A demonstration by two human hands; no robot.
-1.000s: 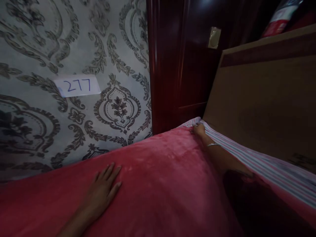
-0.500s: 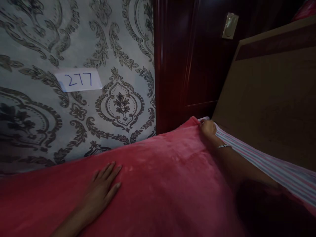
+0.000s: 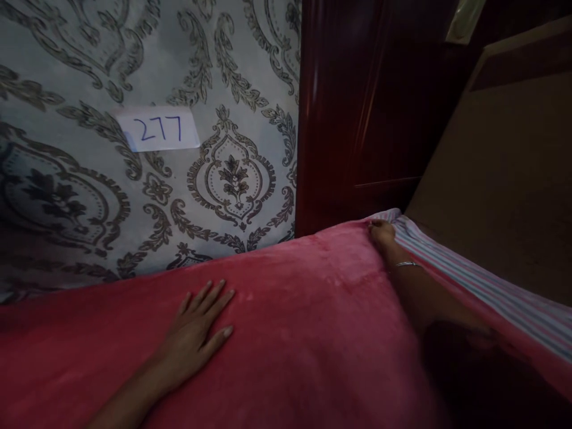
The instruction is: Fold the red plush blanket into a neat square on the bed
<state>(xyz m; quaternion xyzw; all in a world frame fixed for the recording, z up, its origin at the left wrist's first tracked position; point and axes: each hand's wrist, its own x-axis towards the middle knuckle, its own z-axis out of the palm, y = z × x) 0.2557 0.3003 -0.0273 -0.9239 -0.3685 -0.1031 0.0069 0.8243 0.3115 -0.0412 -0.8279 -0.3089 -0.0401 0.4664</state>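
A plush red-pink blanket (image 3: 286, 322) spreads across the lower part of the view, its far edge running along the wall. My left hand (image 3: 199, 330) lies flat on top of it, fingers spread. At the blanket's far right corner, my right hand (image 3: 383, 232) has its fingers closed on the edge; the fingertips are partly hidden. A thin bracelet circles that wrist. Beneath the corner and along the right side shows a striped sheet (image 3: 473, 292) in white, pink and blue-green.
Patterned grey wallpaper (image 3: 243, 173) covers the wall at left, with a paper label (image 3: 158, 130) reading 277. Beside it stands a dark red wooden door (image 3: 339, 119) with a pale metal plate (image 3: 465, 21). A large brown cardboard panel (image 3: 500, 179) leans at the right.
The blanket's raised far corner has come down flatter, with my right hand still at it. More striped sheet shows behind that hand. The view has shifted slightly; my left hand stays flat.
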